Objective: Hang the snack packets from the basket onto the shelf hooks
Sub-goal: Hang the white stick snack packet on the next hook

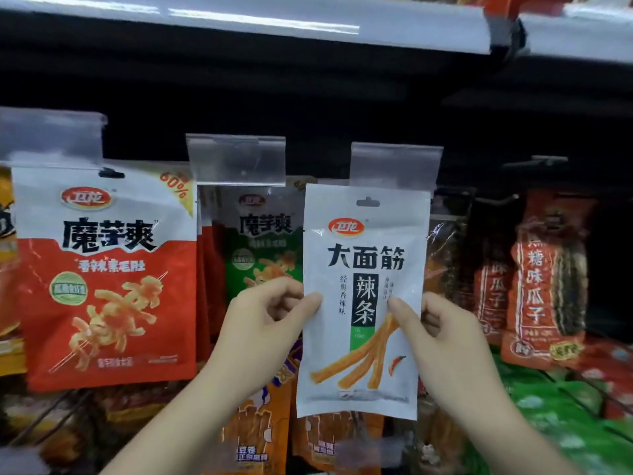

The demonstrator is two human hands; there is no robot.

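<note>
A white snack packet [363, 296] with black characters and orange strips printed on it is held upright in front of the shelf. My left hand [263, 320] pinches its left edge and my right hand [442, 334] pinches its right edge, thumbs on the front. The packet's hang hole [368, 202] sits just below a clear price-tag holder [395, 166] at the tip of a shelf hook. Whether the hole is over the hook cannot be told. The basket is out of view.
A large red and white packet [109, 279] hangs at the left, a green one [263, 248] behind the middle tag holder [236, 161]. Dark red seed packets [544, 279] hang at the right. More packets fill the row below. A white shelf edge [308, 25] runs overhead.
</note>
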